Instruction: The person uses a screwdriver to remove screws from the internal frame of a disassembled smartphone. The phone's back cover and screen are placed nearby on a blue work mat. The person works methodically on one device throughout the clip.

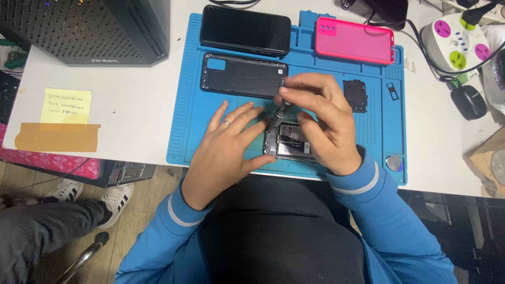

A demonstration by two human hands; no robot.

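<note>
Opened phone (291,143): lies at near edge of blue mat (184,94), under both hands.
Left hand (223,147): flat, fingers spread, pressing phone's side.
Right hand (321,118): pinching a screwdriver (278,113), tip down on phone.
Beyond: black back cover (243,74), dark phone (245,29), pink case (354,40).

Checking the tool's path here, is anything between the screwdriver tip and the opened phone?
Nothing visible. The right hand holds the screwdriver with its tip down at the opened phone, and the left hand rests on the phone's left edge, beside the tip.
</note>
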